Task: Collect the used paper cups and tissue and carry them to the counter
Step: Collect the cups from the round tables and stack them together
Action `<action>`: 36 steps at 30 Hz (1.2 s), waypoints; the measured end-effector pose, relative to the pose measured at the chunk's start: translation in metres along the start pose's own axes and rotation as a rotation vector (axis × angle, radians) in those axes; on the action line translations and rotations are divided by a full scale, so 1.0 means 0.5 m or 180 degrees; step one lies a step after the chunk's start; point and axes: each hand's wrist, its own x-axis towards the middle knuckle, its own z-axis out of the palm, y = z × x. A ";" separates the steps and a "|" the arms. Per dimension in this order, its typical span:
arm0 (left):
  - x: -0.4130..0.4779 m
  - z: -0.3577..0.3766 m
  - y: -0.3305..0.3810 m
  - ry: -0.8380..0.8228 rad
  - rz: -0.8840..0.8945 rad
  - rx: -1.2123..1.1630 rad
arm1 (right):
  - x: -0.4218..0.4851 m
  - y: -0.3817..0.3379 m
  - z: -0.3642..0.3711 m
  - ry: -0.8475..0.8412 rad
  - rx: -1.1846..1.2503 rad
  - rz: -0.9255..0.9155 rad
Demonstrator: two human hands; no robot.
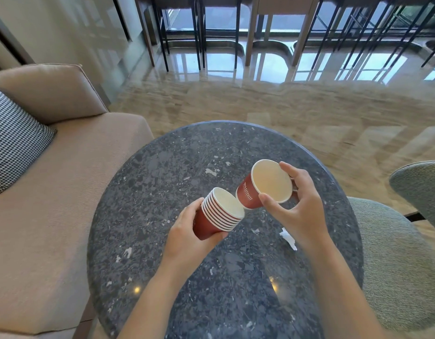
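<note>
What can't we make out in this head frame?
- Tissue: head view, partly behind the wrist of the right hand.
- Single cup: head view, white print too small to read.
- Cup stack: head view, lower part partly covered by left hand.
- Counter: head view, outside the frame.

Round dark grey speckled stone worktop (pixel 187 155), centre foreground. Beige fabric sofa (pixel 65 192), left, touching the worktop's edge; black-and-white houndstooth cushion (pixel 13 140) against its backrest. Grey-green upholstered chair (pixel 395 253), right. Glossy beige marble floor (pixel 260 104), reflecting daylight. Tall stools with thin black legs (pixel 199 33) in a row before low windows (pixel 221 18).
</note>
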 end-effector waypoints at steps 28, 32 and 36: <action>-0.020 0.114 0.087 -0.0043 0.0312 -0.0033 | 0.003 0.032 -0.096 -0.0994 0.0687 0.0381; -0.025 0.123 0.098 0.0008 0.0352 -0.0034 | 0.004 0.043 -0.105 -0.1099 0.0643 0.0395; -0.031 0.134 0.109 0.0032 0.0317 -0.0075 | 0.009 0.052 -0.115 -0.1307 0.0644 0.0383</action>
